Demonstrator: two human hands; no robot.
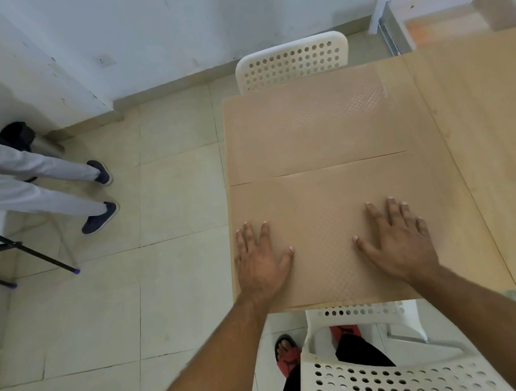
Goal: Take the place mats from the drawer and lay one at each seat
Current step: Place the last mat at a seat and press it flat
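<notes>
Two tan textured place mats lie on the light wooden table (pixel 484 124). The near mat (pixel 321 197) sits at the seat in front of me, the far mat (pixel 306 124) at the opposite seat, their edges meeting mid-table. My left hand (pixel 261 259) presses flat on the near mat's left side with fingers spread. My right hand (pixel 403 240) lies flat on its right side, fingers straight. An open white drawer (pixel 439 14) shows at the top right.
A white perforated chair (pixel 293 60) stands at the table's far end, another (pixel 384 366) just below me. A person's legs in grey trousers (pixel 36 186) and dark tripod legs (pixel 28 254) occupy the tiled floor at left.
</notes>
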